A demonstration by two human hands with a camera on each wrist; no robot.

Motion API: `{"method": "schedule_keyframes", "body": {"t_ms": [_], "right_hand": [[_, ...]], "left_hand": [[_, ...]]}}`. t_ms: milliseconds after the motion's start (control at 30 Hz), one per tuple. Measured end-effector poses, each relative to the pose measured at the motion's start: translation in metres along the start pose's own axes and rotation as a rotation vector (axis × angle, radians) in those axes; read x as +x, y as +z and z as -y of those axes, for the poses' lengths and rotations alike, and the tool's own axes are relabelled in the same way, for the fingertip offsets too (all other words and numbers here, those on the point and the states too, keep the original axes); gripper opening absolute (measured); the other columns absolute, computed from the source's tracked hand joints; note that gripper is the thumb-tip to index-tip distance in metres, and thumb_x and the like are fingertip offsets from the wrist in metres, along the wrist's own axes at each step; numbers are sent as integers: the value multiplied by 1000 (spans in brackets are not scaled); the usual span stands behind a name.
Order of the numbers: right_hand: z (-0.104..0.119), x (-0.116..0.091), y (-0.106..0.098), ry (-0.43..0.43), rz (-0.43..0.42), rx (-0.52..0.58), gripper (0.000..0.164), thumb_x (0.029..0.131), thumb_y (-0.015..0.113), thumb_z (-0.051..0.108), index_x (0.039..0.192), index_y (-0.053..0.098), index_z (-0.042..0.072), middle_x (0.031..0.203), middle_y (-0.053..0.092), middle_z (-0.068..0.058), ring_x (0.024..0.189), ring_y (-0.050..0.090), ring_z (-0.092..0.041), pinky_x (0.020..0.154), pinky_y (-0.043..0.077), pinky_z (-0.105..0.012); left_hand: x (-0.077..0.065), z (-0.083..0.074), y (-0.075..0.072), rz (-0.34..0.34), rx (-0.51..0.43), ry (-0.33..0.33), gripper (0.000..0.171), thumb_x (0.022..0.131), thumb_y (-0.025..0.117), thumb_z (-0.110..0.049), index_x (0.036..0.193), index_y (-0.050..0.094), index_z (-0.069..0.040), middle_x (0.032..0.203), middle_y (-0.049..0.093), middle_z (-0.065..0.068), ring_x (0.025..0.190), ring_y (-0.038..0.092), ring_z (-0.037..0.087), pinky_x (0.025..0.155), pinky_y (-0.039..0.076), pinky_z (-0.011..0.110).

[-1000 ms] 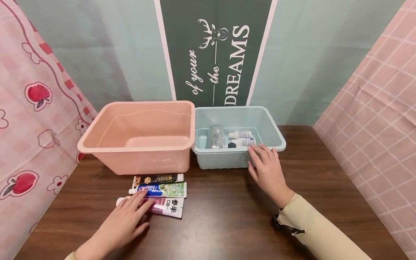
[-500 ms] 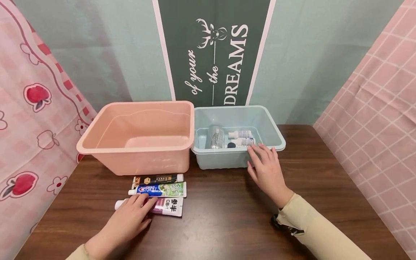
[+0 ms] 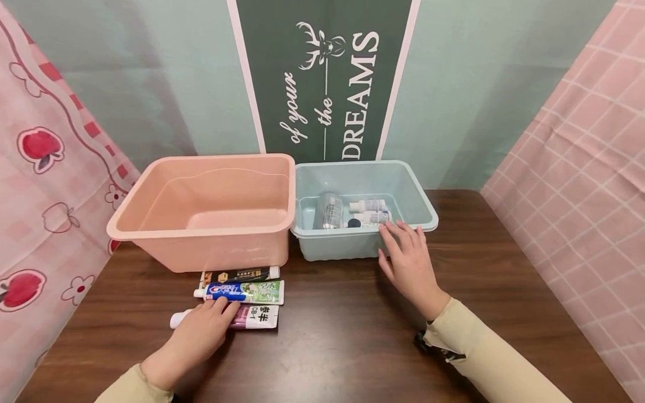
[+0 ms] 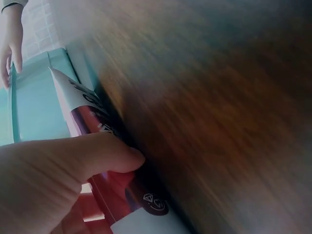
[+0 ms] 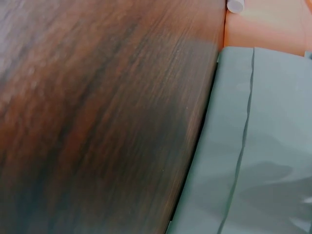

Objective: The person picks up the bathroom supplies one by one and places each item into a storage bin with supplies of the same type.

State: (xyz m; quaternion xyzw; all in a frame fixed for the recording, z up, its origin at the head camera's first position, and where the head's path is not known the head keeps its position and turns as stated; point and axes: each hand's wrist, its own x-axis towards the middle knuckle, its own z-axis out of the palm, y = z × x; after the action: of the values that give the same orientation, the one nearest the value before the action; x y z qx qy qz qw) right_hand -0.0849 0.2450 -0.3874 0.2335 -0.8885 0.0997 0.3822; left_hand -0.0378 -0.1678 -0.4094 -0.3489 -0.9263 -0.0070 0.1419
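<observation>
My left hand [image 3: 200, 331] grips a purple and white toothpaste tube [image 3: 261, 317], fingers over its top and thumb along the near side. In the left wrist view the thumb [image 4: 105, 153] presses against the tube's printed face. Just beyond lie a blue and green toothpaste tube [image 3: 247, 292] and a black toothpaste tube [image 3: 242, 275], side by side. My right hand [image 3: 410, 271] rests its fingertips on the front rim of the light blue bin [image 3: 332, 246], thumb apart and lower. Inside that bin are a clear bottle [image 3: 330, 211] and small white bottles [image 3: 368, 205].
A larger pink bin [image 3: 211, 252] stands left of the blue one, right behind the tubes. The table [image 3: 342, 347] is dark wood. A green cloth backdrop [image 3: 443, 84] hangs behind, with pink patterned cloth at both sides.
The left hand has closed round the purple and white toothpaste tube, whose near edge now looks slightly raised. The right hand stays at the blue bin's rim. The head view has shifted slightly.
</observation>
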Motion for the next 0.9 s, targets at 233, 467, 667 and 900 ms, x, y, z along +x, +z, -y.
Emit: {"method": "schedule_keyframes", "body": {"t_ms": [233,467,667,900], "right_hand": [[3,2,0,1,6,5,47,84,54,17,128,51,0,125,50,-22,120,41,-41,97,23,-69],[2,0,-1,17,23,1,47,85,54,17,128,51,-1,125,49,-22,120,41,-41,98,22,-69],[2,0,-1,11,9,-1,46,87,51,19,128,51,-1,125,49,-23,120,41,-42,97,22,-69],[2,0,-2,11,3,-1,50,81,59,15,128,51,-1,125,49,-22,120,41,-41,98,22,-68]], "left_hand": [[-2,-1,1,11,9,-37,23,67,62,2,88,57,-4,73,50,8,64,55,27,57,47,41],[-4,1,-1,-68,53,-15,29,63,64,3,91,60,0,77,55,12,66,57,30,60,49,43],[-5,7,-9,-155,54,-10,35,58,64,3,94,60,0,80,56,13,69,57,33,60,48,46],[-5,16,-29,-186,37,-41,45,54,69,1,97,60,2,83,56,14,72,57,33,65,48,46]]}}
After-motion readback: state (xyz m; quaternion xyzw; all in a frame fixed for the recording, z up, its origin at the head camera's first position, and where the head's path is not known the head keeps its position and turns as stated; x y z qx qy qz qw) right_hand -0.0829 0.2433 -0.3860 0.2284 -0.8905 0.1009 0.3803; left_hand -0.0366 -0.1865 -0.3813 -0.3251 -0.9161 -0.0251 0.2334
